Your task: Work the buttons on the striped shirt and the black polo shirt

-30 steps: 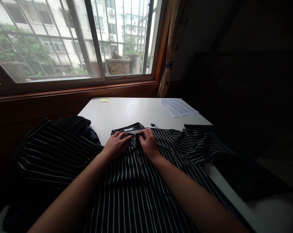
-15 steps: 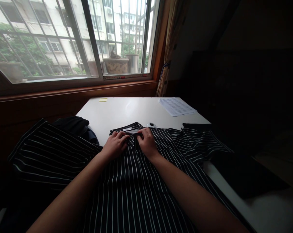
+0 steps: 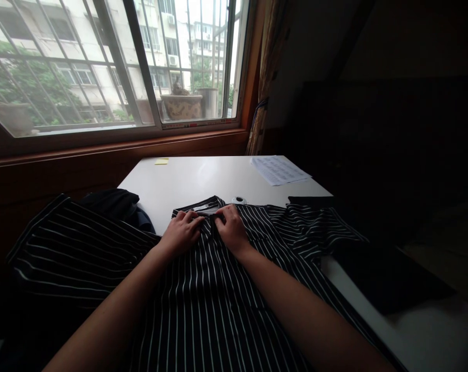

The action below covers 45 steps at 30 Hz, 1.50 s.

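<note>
Black cloth shirt with thin white stripes [image 3: 206,294]: spread over the near part of a smooth white table [image 3: 202,178], its neck end turned toward the far side, its front facing up.
Broad striped cloth panel [image 3: 82,248]: fanned out at the left, probably a sleeve; its lower edge is lost in shadow.
Flat dark cloth [image 3: 389,279]: seen at the right, beneath or beside the shirt; which of these cannot be told.
Striped right-side sleeve [image 3: 321,227]: laid outward in loose folds.
Crumpled dark cloth bundle [image 3: 115,199]: set behind the left panel.
Printed white paper sheets [image 3: 281,170]: placed at the table's far right, well apart from the shirt.
Right hand [image 3: 231,230]: drawn narrow, with shirt cloth pinched between thumb and fingers at the neck opening.
Left hand [image 3: 182,231]: laid with curved fingers on the opposite neck edge; whether cloth is gripped there cannot be told.
Striped collar [image 3: 212,200]: stood up slightly, just beyond the fingertips.
Square yellow paper note [image 3: 161,161]: left near the table's far edge.
Small round white object with a dark centre [image 3: 239,200]: partly seen just beyond the shirt's edge.
Narrow dark cloth strip [image 3: 213,221], step in hand: apparently, the front edges are being adjusted at the neck; any fastening is hidden by fingers.
Neck opening, next move: a steady left-side hold seems called for, with the edges kept level and the strip guided by small fingertip movements.
</note>
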### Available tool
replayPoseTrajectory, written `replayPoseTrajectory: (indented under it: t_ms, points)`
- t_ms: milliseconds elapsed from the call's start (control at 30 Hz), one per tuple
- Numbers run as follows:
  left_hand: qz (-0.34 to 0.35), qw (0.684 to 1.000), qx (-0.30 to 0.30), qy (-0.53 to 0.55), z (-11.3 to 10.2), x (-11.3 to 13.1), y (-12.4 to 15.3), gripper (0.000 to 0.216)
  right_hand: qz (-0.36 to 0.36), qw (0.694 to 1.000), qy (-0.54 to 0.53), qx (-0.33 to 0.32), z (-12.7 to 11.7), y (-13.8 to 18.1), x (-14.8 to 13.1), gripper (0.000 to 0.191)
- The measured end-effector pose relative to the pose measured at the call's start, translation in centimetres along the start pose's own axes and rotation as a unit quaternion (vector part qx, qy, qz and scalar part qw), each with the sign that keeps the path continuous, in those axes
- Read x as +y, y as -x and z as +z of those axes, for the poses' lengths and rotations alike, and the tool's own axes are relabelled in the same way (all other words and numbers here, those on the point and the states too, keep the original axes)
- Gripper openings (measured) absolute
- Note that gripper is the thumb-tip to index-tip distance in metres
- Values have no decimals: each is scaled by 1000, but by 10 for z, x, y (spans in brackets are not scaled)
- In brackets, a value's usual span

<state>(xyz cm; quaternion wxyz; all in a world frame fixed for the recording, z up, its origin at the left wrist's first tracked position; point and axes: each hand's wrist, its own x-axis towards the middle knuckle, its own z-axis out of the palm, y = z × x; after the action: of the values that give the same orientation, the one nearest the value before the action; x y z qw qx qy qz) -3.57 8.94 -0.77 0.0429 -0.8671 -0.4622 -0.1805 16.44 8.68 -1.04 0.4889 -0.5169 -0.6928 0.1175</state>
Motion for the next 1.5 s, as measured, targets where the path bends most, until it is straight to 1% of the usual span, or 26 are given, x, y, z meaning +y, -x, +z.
replayPoseTrajectory:
  t_ms: [200,400,667,833,1233,1400,1500]
  points:
    - [3,1000,-6,-1,1,-1,-1,47,0,1000,0,1,-1,0,-1,12]
    - [-13,1000,-8,-8,3,0,-3,47,-4,1000,-2,2,-1,0,-1,13]
    - [-26,999,-37,-30,-1,3,-5,47,2,1000,11,-11,-2,0,-3,12]
    - [-28,998,-41,-33,-2,4,-5,47,3,1000,-2,-6,-2,1,-2,13]
    - [-31,999,-19,-13,2,3,-3,45,-4,998,-55,24,1,0,4,28]
    - [-26,1000,-10,-1,2,1,-1,48,-25,993,-117,21,3,1,4,34]
    - [-21,1000,-9,19,-2,0,-2,38,-30,992,-123,21,5,0,7,39]
